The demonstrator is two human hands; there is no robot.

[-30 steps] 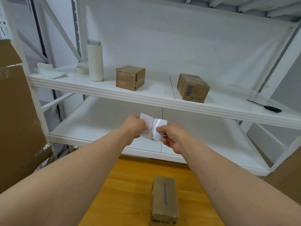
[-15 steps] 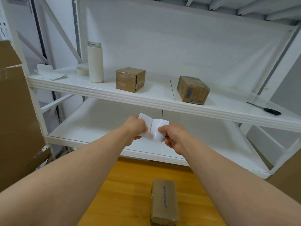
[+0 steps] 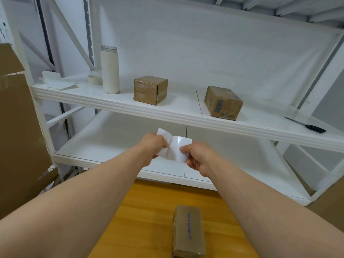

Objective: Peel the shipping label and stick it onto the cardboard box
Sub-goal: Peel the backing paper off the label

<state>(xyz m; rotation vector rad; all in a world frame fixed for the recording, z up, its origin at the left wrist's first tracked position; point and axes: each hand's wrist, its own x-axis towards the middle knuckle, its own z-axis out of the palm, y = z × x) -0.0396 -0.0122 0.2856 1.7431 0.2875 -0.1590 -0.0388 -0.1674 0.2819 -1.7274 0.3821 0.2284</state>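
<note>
Overhead, two taped boxes (image 3: 150, 89) shelved (image 3: 186, 112).

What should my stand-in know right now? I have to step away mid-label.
Left hand: pinching the left edge of the label sheet.
Right hand: pinching its right edge; both raised in front of the lower shelf.
Box: on the wooden table, below the hands, no label visible on it.
Done: sheet in hand, peel seemingly started.
Left: finish peeling, stick the label on the box.
</note>
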